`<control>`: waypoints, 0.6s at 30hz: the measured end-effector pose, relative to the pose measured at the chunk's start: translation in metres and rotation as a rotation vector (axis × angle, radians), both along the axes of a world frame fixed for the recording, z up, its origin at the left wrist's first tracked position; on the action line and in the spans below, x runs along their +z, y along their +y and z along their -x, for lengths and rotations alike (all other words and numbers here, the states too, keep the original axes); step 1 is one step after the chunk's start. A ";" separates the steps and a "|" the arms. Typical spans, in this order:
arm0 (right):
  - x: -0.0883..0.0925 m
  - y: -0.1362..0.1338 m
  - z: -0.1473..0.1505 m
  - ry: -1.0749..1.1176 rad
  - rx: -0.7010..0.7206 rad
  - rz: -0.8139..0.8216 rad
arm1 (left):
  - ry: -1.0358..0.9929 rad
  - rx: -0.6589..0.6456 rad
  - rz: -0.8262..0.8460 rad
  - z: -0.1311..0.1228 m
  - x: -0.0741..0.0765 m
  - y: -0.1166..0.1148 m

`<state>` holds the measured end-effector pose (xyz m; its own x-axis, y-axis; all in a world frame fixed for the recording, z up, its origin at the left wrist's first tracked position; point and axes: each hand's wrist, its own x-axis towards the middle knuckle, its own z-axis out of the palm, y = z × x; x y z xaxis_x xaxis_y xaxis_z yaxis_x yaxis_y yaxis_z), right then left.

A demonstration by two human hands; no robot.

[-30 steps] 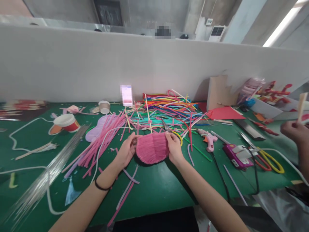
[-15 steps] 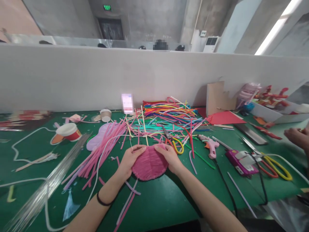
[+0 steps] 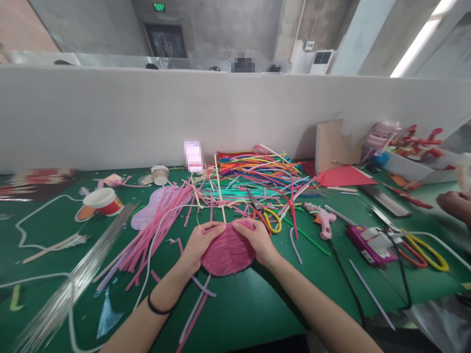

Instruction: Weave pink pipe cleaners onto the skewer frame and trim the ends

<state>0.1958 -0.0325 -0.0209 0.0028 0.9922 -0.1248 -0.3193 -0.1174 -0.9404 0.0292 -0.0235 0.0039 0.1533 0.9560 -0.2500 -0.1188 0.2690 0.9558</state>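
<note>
At the left of the frame 1 red paper cup (image 3: 103,201) stands on the green table (image 3: 239,304), with 1 bundle of clear thin rods (image 3: 73,282) slanting below it toward the lower left. To its right, 1 smaller brown cup (image 3: 160,174) sits near the white wall, and a loose spread of pink stems (image 3: 154,225) fans down from the middle.

In the lower middle 2 hands meet on 1 pink ribbed piece (image 3: 228,252) (rounded, its lower edge resting on the table). The left hand (image 3: 200,242) comes up from the lower left, a black band on its wrist, fingers closed over the piece's upper left edge. The right hand (image 3: 257,240) comes up from the lower right, fingers clamped on the upper right edge. The fingertips of both nearly touch at the top, so the piece lies between and just below the 2 grips.

Above them lies 1 heap of many-coloured stems (image 3: 257,176). Further right are 1 pink glue gun (image 3: 322,218), 1 purple tool (image 3: 370,242), and, at the far right edge, 1 other person's hand (image 3: 456,206).
</note>
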 end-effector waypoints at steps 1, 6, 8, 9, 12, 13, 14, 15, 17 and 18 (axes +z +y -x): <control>0.000 0.000 0.000 0.004 0.000 0.006 | 0.014 -0.003 -0.011 0.000 0.000 0.000; 0.006 0.000 -0.002 0.016 0.018 0.005 | 0.049 -0.009 -0.043 0.004 -0.001 0.002; 0.010 0.001 -0.005 0.061 0.008 -0.008 | 0.046 0.004 -0.042 0.007 -0.002 0.004; 0.012 0.002 -0.007 0.090 0.000 -0.012 | 0.035 0.011 -0.035 0.008 -0.002 0.006; 0.014 0.004 -0.011 0.131 -0.031 0.001 | -0.018 0.009 -0.001 0.012 -0.001 0.008; 0.013 0.005 -0.011 0.123 -0.038 0.005 | -0.027 0.007 0.009 0.012 -0.001 0.008; 0.013 0.005 -0.012 0.110 -0.044 0.004 | -0.028 0.006 0.016 0.012 0.000 0.008; 0.011 0.006 -0.011 0.095 -0.050 -0.003 | -0.023 0.010 0.020 0.012 0.000 0.008; 0.009 0.006 -0.011 0.071 -0.057 -0.018 | -0.019 0.018 0.030 0.012 0.000 0.008; 0.009 0.006 -0.010 0.061 -0.057 -0.019 | -0.021 0.019 0.037 0.012 -0.001 0.008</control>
<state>0.2060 -0.0263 -0.0121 0.0524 0.9928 -0.1076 -0.3815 -0.0796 -0.9209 0.0176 -0.0154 0.0029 0.1407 0.9491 -0.2817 -0.1439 0.3012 0.9426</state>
